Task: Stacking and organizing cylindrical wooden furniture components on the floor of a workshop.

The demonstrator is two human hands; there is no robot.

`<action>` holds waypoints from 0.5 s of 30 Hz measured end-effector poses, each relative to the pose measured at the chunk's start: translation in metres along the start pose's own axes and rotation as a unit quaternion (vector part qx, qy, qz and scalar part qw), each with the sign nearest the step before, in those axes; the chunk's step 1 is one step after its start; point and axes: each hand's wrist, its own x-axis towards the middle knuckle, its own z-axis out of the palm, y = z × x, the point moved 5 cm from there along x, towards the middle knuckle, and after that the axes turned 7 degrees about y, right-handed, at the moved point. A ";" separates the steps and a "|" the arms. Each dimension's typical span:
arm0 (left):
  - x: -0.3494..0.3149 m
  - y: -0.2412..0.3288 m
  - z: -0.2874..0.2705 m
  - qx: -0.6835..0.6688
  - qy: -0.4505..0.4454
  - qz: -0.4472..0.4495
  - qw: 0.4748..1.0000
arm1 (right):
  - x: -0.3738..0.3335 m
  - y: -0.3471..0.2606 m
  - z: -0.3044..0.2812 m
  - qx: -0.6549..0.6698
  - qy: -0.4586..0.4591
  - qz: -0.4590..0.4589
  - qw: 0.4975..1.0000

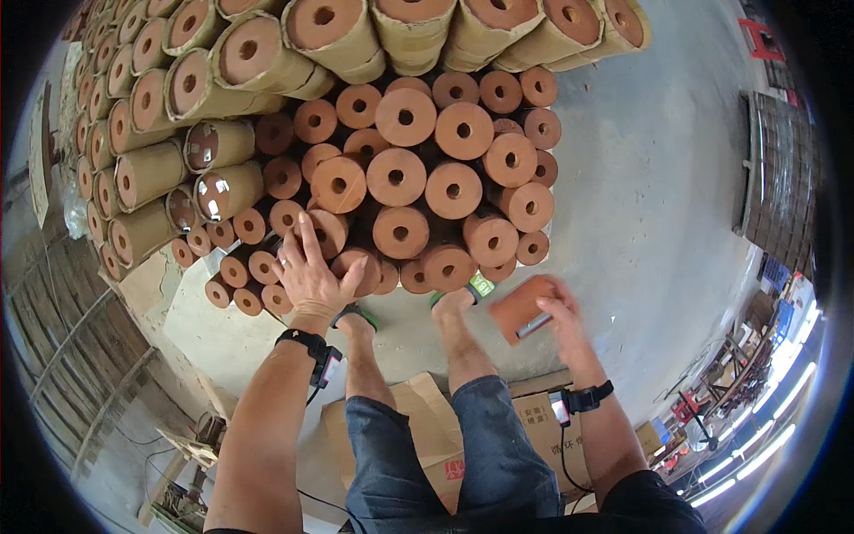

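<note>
My left hand point(311, 271) lies with its fingers spread on the near left edge of a stack of reddish-brown cylinders point(400, 233), each with a round hole through its end. It touches the ends of the cylinders there without gripping one. Out to the right of the stack, my right hand point(567, 322) is closed around a flat-sided reddish-brown piece point(516, 307). A short silver-grey bar point(533, 325) shows beside the thumb. Slight motion blur hides what kind of thing the piece is. Both wrists carry black straps with small devices.
Larger cylinders in brown cardboard wraps point(329, 44) are piled behind and to the left. Bare grey floor point(623, 178) stretches to the right, toward stacked dark slats point(778, 169). Flattened cardboard point(409, 418) lies beneath my legs. My feet stand close to the stack.
</note>
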 end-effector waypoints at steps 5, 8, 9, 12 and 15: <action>-0.007 -0.011 0.002 0.011 -0.006 0.000 1.000 | -0.018 0.095 0.086 0.100 -0.154 0.313 0.932; 0.001 -0.003 -0.002 -0.004 -0.018 -0.003 1.000 | -0.030 0.063 0.148 -0.001 -0.197 -0.225 0.954; 0.003 0.000 -0.003 -0.014 -0.027 -0.004 1.000 | -0.011 0.076 0.165 0.222 -0.218 0.037 0.950; 0.005 0.001 -0.008 -0.052 -0.033 0.009 0.998 | 0.004 0.106 0.210 0.414 -0.137 0.306 0.846; 0.005 -0.015 -0.014 -0.169 -0.045 -0.036 0.984 | 0.001 0.099 0.226 0.414 -0.007 0.292 0.862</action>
